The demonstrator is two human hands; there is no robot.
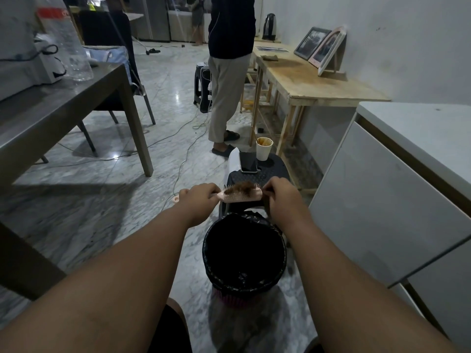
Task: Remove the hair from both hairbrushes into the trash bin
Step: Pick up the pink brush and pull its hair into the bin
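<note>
Pink hairbrush (240, 196) held level in the air, long axis running left to right across the view, bristles facing up and away from the person. A brown hair clump (240, 187) sits tangled on the bristles at the middle of the head.

The left grip (197, 200), a bare hand, is clenched round the handle, whose pink end pokes out past the hand's left side. The right grip (281, 197), the other bare hand, pinches the opposite tip of the brush head with curled fingers. Whether it has also caught any strands is too small to tell.

The hair lies between the two hands, just left of the right grip's fingertips and nearer to them than to the left hand. In my judgement the right hand does the pulling while the left steadies the handle, and the pull should run up off the bristle tips, across the brush's length.

The trash bin (254, 284), lined with a black bag, stands on the marble floor below the brush and closer to the person, so the brush hangs over its far rim, not its centre. Loosened hair would need carrying back toward the body to drop inside.

No second hairbrush is visible.
</note>
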